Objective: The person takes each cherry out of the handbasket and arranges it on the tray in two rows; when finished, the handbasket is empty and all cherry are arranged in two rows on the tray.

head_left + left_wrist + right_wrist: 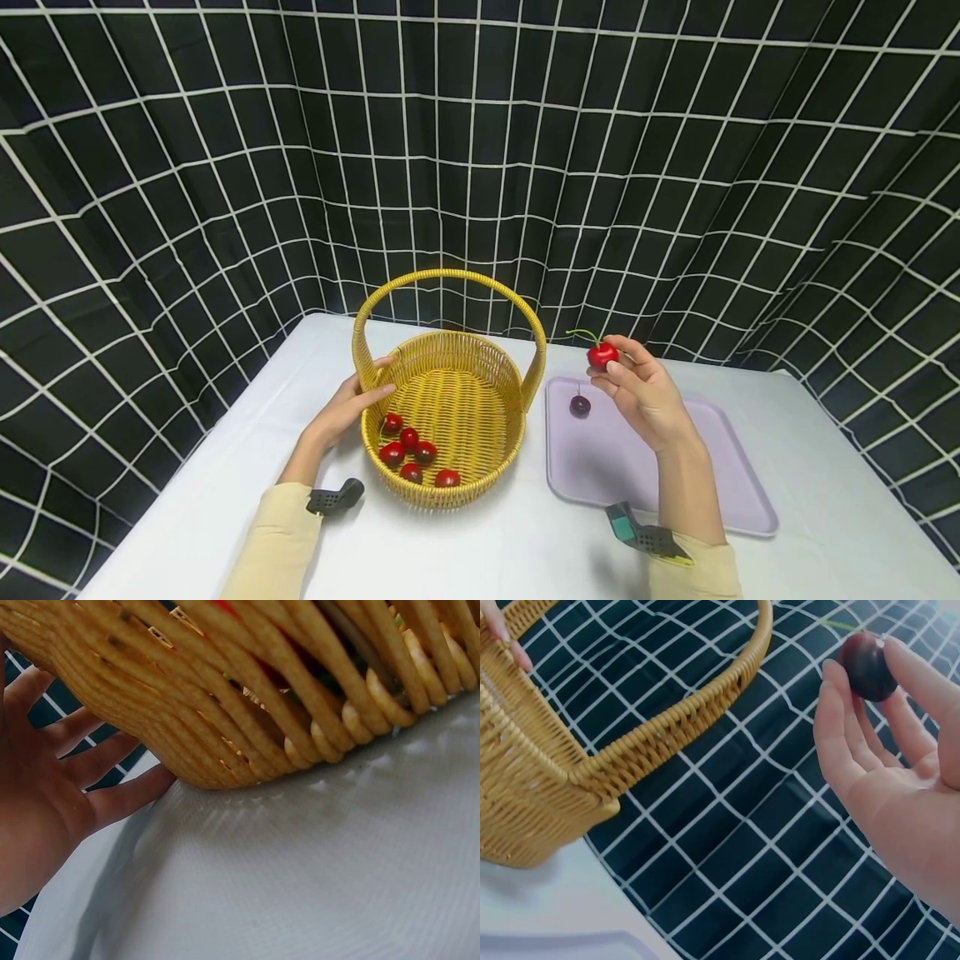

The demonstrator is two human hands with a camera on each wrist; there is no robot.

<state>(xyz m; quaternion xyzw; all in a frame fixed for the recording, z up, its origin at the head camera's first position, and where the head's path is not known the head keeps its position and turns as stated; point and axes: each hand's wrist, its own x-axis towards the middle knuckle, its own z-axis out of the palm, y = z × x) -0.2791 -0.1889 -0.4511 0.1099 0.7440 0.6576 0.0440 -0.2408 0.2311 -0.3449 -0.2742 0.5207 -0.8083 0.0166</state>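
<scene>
My right hand [647,398] pinches a bright red cherry [602,356] between thumb and fingertips, raised above the tray's far left part. The cherry's green stem points left; in the right wrist view the cherry [868,667] looks darker against the light. My left hand [347,407] holds the left side of a yellow wicker basket [468,400] around the foot of its handle, thumb over the rim. In the left wrist view its fingers [124,796] lie spread against the outside of the basket wall. Several red cherries [408,439] lie in the basket's near left part.
A lilac tray [738,492] lies to the right of the basket, with a dark cherry [580,406] near its far left corner. The basket's tall arched handle [450,273] stands upright. A black cloth with a white grid [480,167] hangs behind the white table [450,558].
</scene>
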